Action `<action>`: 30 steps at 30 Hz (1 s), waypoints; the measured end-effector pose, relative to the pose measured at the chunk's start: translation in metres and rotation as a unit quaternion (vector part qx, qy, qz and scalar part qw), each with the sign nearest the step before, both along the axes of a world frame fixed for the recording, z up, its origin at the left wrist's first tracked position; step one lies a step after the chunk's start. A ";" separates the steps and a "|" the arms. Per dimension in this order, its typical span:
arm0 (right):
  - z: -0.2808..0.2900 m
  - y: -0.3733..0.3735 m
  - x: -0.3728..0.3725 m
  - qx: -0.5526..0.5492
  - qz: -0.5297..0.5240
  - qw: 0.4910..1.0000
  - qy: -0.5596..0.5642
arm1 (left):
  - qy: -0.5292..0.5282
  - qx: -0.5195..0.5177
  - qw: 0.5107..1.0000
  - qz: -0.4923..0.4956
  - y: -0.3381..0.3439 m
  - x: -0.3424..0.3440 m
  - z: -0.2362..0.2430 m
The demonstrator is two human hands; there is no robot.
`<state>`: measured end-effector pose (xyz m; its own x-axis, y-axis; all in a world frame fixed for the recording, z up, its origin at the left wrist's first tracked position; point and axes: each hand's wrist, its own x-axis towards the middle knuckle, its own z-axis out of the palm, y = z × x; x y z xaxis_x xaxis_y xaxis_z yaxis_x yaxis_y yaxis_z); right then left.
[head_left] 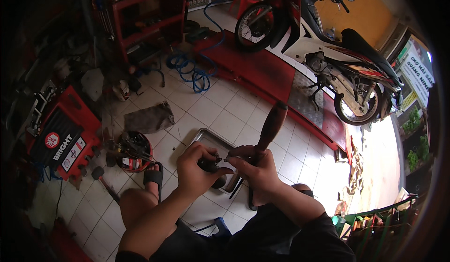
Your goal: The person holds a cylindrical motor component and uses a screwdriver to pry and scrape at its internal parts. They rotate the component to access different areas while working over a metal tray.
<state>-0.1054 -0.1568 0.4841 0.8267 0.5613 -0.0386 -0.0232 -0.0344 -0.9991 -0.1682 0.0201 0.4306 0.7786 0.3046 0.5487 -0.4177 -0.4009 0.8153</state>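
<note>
My left hand (194,170) is closed round a small dark metal part (213,162), most of it hidden by the fingers. Close beside it, my right hand (257,168) grips a screwdriver (273,127), its brown handle sticking up and its thin dark shaft slanting down below the palm. The right thumb and forefinger also pinch a tiny dark piece, too small to name, just apart from the part in the left hand. Under both hands a shallow metal tray (205,133) lies on the floor; what is in it is mostly hidden.
A red and white motorbike (323,51) stands on a red lift platform (262,65). To the left are a bowl of tools (136,150), a grey cloth (149,118), a hammer (104,181) and a red machine (65,138). A blue hose (193,74) coils on the tiles.
</note>
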 end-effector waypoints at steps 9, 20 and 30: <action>-0.021 -0.002 0.008 0.010 -0.010 1.000 -0.005 | -0.016 0.067 0.996 0.059 -0.011 0.010 -0.004; -0.023 0.008 -0.002 0.077 -0.080 0.958 0.265 | 0.001 0.087 0.991 0.102 -0.014 0.015 -0.006; -0.023 0.007 0.001 0.094 -0.075 0.934 0.337 | -0.007 0.091 0.990 0.107 -0.013 0.013 -0.003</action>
<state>-0.1048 -0.1501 0.4606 0.7201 0.4899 -0.4913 -0.6395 0.1938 -0.7440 -0.1556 0.0067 0.4274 0.6988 0.3580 0.6193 -0.3172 -0.6209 0.7169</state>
